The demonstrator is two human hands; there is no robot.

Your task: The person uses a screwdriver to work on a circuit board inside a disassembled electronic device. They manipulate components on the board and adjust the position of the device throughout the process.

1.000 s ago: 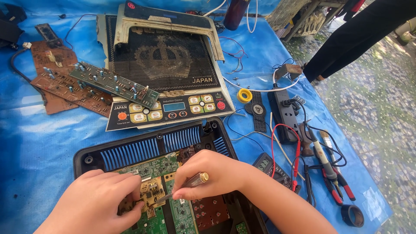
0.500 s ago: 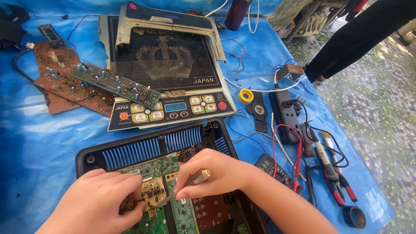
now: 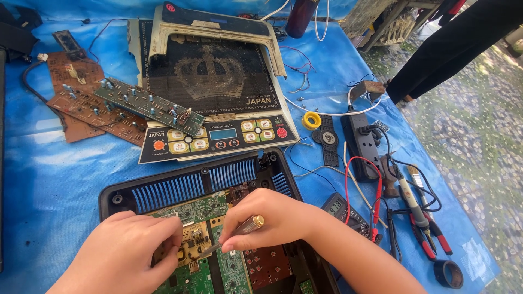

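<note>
Green circuit board (image 3: 193, 247) is seated inside the black housing (image 3: 163, 188), below its blue vents. A brass-capped tool (image 3: 234, 234) is pinched in the right hand (image 3: 272, 220), its tip set on the board. The board's left edge is pressed by the left hand (image 3: 128, 253), fingers curled, nothing held. Right of the housing lies a multimeter (image 3: 343, 209).

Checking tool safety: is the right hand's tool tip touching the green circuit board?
No: the right hand holds the tool with its tip on the tan board.
</note>
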